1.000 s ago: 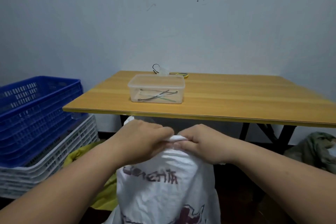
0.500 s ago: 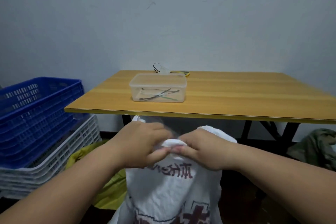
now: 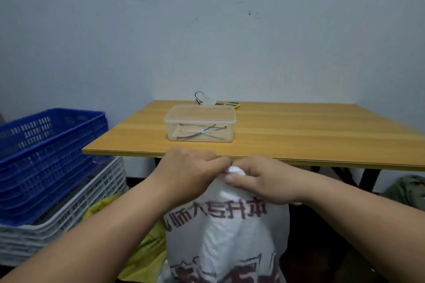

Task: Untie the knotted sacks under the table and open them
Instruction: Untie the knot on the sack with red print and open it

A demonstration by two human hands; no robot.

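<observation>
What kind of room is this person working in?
Probably a plain storeroom or back room: stacked blue and white slatted plastic crates stand beside a bare wooden folding table, and a printed white woven sack sits on the floor.

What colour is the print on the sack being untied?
Dark red lettering on the white sack, clearest in the head view.

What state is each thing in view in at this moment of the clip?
white sack: upright, top bunched and knotted, not yet open
left hand: grips the sack's knot
right hand: pinches the knot from the other side
clear box: lid on, on the table, thin ties inside
blue crate: stacked on white crates
</observation>
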